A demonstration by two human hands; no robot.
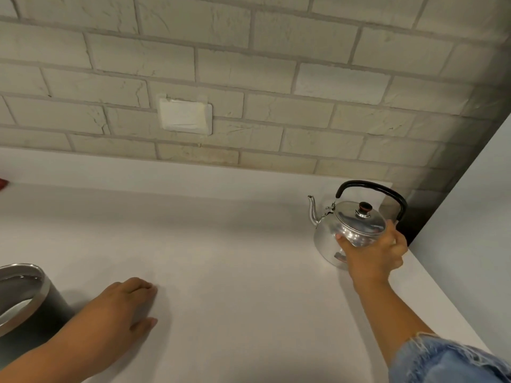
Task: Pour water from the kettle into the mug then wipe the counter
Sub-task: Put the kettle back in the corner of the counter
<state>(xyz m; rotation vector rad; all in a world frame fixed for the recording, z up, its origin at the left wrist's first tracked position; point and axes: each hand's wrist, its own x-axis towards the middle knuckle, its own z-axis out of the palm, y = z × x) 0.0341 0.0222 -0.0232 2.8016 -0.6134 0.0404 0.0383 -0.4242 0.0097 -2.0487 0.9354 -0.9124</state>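
A shiny metal kettle [329,239] with a black arched handle and its lid on stands upright at the back right of the white counter [235,244], spout to the left. My right hand [373,258] grips the kettle's body just under the lid, thumb on the left side and fingers round the right. A dark mug [30,308] with a steel rim sits at the left edge, partly cut off by the frame, with something pale inside. My left hand [119,308] lies flat on the counter right of the mug, fingers straight, holding nothing.
A pale brick wall [249,78] with a taped white cover plate [185,116] runs along the back of the counter. A grey panel [475,217] closes the right side next to the kettle. A red object [3,183] peeks in at the far left edge.
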